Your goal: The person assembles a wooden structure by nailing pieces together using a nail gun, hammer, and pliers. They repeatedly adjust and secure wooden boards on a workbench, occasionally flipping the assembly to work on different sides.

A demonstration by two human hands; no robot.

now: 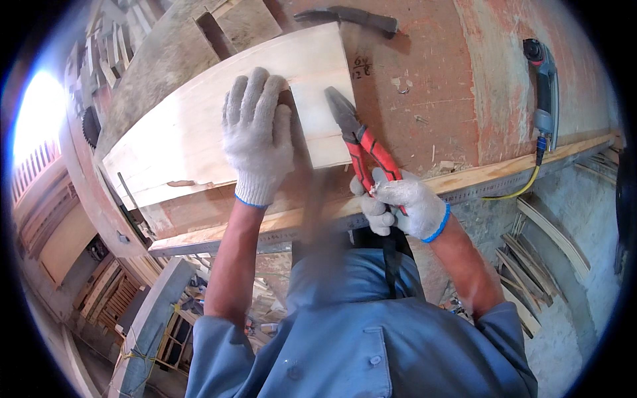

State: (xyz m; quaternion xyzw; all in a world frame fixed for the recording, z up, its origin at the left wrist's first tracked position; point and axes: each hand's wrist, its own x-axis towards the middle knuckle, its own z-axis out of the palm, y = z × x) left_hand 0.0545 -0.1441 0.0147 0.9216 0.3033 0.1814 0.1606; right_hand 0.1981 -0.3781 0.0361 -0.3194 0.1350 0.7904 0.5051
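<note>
My left hand [257, 136], in a white knitted glove with a blue cuff edge, lies flat with fingers stretched out on a pale wooden board [186, 123]. The board has a curved far edge and a dark slot beside that hand's thumb. In my right hand [415, 207], gloved the same way, is a pair of pliers [363, 142] with red and black handles. My fingers wrap round the lower handles. The grey jaws point away from me and sit over the board's right end; whether they touch it I cannot tell.
On the reddish worktable [424, 86], a dark metal tool [348, 16] with a curved end lies beyond the board. A corded or hosed power tool [545, 89] with a yellow line [521, 194] is at right. Wood strips [531, 268] lie below the table's near edge [464, 192].
</note>
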